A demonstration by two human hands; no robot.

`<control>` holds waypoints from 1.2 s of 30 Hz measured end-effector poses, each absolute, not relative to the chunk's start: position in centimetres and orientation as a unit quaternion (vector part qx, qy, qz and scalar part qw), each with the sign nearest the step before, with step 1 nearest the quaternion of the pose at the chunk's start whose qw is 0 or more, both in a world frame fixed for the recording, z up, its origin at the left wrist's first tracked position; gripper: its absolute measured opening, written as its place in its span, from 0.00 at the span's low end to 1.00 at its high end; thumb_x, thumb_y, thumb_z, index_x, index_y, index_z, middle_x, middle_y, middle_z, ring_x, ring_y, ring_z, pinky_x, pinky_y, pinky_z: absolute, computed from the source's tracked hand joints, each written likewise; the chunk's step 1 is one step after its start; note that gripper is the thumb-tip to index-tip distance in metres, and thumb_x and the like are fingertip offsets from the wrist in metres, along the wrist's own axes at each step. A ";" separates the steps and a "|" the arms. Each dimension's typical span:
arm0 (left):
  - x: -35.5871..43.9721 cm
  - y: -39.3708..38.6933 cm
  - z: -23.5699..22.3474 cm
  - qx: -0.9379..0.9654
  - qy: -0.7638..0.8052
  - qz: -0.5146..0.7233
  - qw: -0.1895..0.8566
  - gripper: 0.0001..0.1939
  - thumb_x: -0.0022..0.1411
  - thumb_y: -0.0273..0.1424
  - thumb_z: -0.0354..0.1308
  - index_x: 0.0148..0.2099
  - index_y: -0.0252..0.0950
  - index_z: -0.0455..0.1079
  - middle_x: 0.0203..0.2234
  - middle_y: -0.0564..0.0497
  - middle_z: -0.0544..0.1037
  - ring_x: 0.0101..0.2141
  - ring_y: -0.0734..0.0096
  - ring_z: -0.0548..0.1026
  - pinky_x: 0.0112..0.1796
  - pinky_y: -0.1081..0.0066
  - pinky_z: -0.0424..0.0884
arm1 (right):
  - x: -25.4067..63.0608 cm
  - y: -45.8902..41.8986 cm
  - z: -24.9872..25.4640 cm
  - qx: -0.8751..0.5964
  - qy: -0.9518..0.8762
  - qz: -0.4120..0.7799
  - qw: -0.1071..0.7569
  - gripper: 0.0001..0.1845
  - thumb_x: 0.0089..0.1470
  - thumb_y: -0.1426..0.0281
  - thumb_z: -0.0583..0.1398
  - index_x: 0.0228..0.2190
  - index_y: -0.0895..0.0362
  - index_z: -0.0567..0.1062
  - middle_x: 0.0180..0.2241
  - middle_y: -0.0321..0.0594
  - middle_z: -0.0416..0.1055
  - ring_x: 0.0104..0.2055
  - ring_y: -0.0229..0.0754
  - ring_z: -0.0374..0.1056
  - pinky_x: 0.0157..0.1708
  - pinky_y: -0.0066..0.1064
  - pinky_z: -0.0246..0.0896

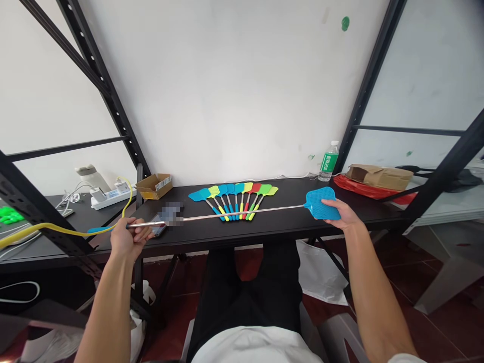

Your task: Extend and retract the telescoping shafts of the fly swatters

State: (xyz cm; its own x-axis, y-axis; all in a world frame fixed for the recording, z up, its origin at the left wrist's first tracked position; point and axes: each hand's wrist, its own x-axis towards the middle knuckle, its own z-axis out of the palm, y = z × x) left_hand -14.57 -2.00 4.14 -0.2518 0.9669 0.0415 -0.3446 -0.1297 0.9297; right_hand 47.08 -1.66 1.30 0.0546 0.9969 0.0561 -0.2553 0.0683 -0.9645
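Observation:
A blue fly swatter (321, 204) with a long, thin metal rod stretches level across the front of the desk. My left hand (128, 238) is closed around its handle end, where a blue grip sticks out to the left. At the other end, my right hand (347, 216) pinches the perforated blue head between thumb and fingers. Behind the rod, several shorter fly swatters (239, 188) in blue, yellow, red and green lie fanned out, heads toward the wall. A phone (160, 230) rests just right of my left hand, partly covered by a blurred patch.
A small cardboard box (154, 186) sits at the back left of the black desk (196, 233). The water bottle (328, 162) stands by the right post; beyond it lies a brown carton (379, 178) on red plastic. A yellow cable (71, 231) passes near my left hand, beside a power strip (112, 197).

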 end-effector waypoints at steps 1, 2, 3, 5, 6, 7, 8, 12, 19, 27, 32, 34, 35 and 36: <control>-14.5 -2.0 4.1 0.358 0.435 0.661 0.496 0.19 0.57 0.33 0.49 0.15 0.39 0.52 0.07 0.54 0.48 0.12 0.74 0.51 0.20 0.71 0.61 | 47.0 -1.6 1.3 -0.427 -0.432 0.533 0.589 0.19 0.45 0.66 0.68 0.40 0.58 0.73 0.30 0.46 0.78 0.22 0.47 0.74 0.08 0.27 0.58; -14.5 -2.0 4.1 0.358 0.434 0.661 0.495 0.20 0.57 0.33 0.49 0.15 0.39 0.52 0.06 0.54 0.49 0.12 0.74 0.51 0.20 0.71 0.61 | 46.9 -1.6 1.3 -0.427 -0.429 0.533 0.591 0.19 0.45 0.66 0.68 0.40 0.58 0.73 0.30 0.46 0.78 0.22 0.47 0.74 0.08 0.27 0.58; -14.4 -2.0 4.1 0.359 0.434 0.662 0.495 0.20 0.57 0.33 0.49 0.15 0.39 0.52 0.06 0.54 0.48 0.12 0.74 0.51 0.20 0.71 0.61 | 46.9 -1.6 1.4 -0.428 -0.426 0.533 0.592 0.20 0.45 0.66 0.68 0.40 0.58 0.73 0.30 0.46 0.78 0.22 0.48 0.75 0.08 0.26 0.58; -14.4 -2.0 4.1 0.362 0.434 0.661 0.495 0.20 0.57 0.33 0.49 0.14 0.39 0.53 0.06 0.54 0.49 0.12 0.74 0.52 0.20 0.71 0.62 | 46.7 -1.5 1.4 -0.426 -0.426 0.535 0.592 0.20 0.45 0.67 0.68 0.41 0.58 0.73 0.30 0.46 0.78 0.23 0.48 0.75 0.08 0.26 0.58; -14.4 -1.9 4.1 0.362 0.434 0.660 0.496 0.20 0.57 0.33 0.49 0.14 0.39 0.53 0.06 0.54 0.49 0.12 0.74 0.52 0.20 0.71 0.62 | 46.7 -1.5 1.4 -0.423 -0.428 0.538 0.590 0.20 0.45 0.67 0.68 0.41 0.58 0.73 0.31 0.47 0.78 0.23 0.48 0.75 0.08 0.26 0.58; -14.4 -1.9 4.1 0.361 0.434 0.660 0.497 0.20 0.58 0.33 0.48 0.14 0.39 0.53 0.06 0.54 0.49 0.12 0.74 0.52 0.20 0.71 0.62 | 46.6 -1.4 1.5 -0.421 -0.431 0.541 0.588 0.21 0.45 0.66 0.68 0.42 0.58 0.73 0.31 0.47 0.78 0.24 0.48 0.76 0.08 0.26 0.58; -14.4 -1.9 4.1 0.359 0.434 0.660 0.498 0.21 0.58 0.34 0.48 0.14 0.39 0.53 0.06 0.54 0.49 0.12 0.74 0.52 0.20 0.71 0.62 | 46.6 -1.4 1.5 -0.418 -0.433 0.544 0.585 0.21 0.46 0.66 0.68 0.42 0.58 0.73 0.31 0.47 0.78 0.24 0.49 0.76 0.08 0.26 0.59; -14.4 -2.0 4.1 0.362 0.432 0.661 0.495 0.21 0.58 0.34 0.48 0.14 0.39 0.53 0.06 0.54 0.48 0.12 0.74 0.51 0.20 0.71 0.61 | 46.2 -1.3 1.6 -0.412 -0.442 0.548 0.578 0.21 0.47 0.66 0.67 0.44 0.57 0.73 0.30 0.46 0.78 0.23 0.48 0.75 0.08 0.27 0.60; -14.3 -1.9 4.0 0.361 0.434 0.661 0.495 0.20 0.58 0.34 0.48 0.15 0.39 0.52 0.07 0.54 0.48 0.12 0.74 0.51 0.20 0.71 0.61 | 45.5 -1.2 1.9 -0.405 -0.450 0.555 0.570 0.20 0.48 0.66 0.67 0.44 0.58 0.74 0.32 0.47 0.79 0.23 0.47 0.75 0.09 0.27 0.60; -14.1 -1.8 3.8 0.357 0.432 0.663 0.496 0.19 0.57 0.34 0.50 0.16 0.39 0.52 0.07 0.55 0.48 0.12 0.74 0.51 0.20 0.71 0.61 | 44.7 -1.2 2.1 -0.404 -0.459 0.557 0.562 0.19 0.48 0.66 0.66 0.42 0.58 0.75 0.33 0.49 0.79 0.24 0.48 0.76 0.08 0.26 0.59; -13.9 -1.8 4.0 0.354 0.433 0.663 0.497 0.19 0.57 0.34 0.50 0.16 0.39 0.52 0.07 0.55 0.49 0.12 0.74 0.51 0.20 0.71 0.61 | 44.4 -1.1 2.2 -0.394 -0.465 0.561 0.560 0.19 0.49 0.66 0.66 0.43 0.58 0.75 0.34 0.50 0.80 0.24 0.48 0.76 0.09 0.26 0.59; -13.9 -1.8 4.0 0.353 0.434 0.662 0.498 0.19 0.58 0.35 0.50 0.16 0.39 0.52 0.07 0.55 0.49 0.12 0.75 0.51 0.20 0.71 0.61 | 44.2 -1.1 2.3 -0.390 -0.467 0.564 0.559 0.19 0.49 0.66 0.66 0.44 0.58 0.75 0.35 0.50 0.80 0.25 0.48 0.76 0.09 0.26 0.59; -13.9 -1.8 4.0 0.354 0.433 0.662 0.499 0.19 0.58 0.35 0.50 0.16 0.39 0.52 0.07 0.55 0.48 0.12 0.75 0.51 0.20 0.70 0.61 | 44.2 -1.1 2.3 -0.388 -0.468 0.566 0.557 0.19 0.49 0.66 0.66 0.44 0.58 0.75 0.35 0.51 0.80 0.25 0.49 0.76 0.09 0.26 0.59; -13.9 -1.8 4.0 0.355 0.432 0.661 0.500 0.19 0.58 0.35 0.50 0.17 0.39 0.52 0.07 0.55 0.48 0.12 0.74 0.51 0.20 0.70 0.61 | 44.1 -1.1 2.4 -0.387 -0.469 0.567 0.556 0.20 0.49 0.66 0.66 0.44 0.58 0.75 0.35 0.51 0.80 0.25 0.49 0.77 0.09 0.27 0.59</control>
State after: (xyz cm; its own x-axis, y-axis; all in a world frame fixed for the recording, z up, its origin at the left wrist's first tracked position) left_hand -13.88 -1.83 3.98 -0.2489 0.9678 0.0367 -0.3544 -0.1263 0.9265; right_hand 44.10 -1.13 2.36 -0.0815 0.9933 0.0824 -0.2676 0.0578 -0.9618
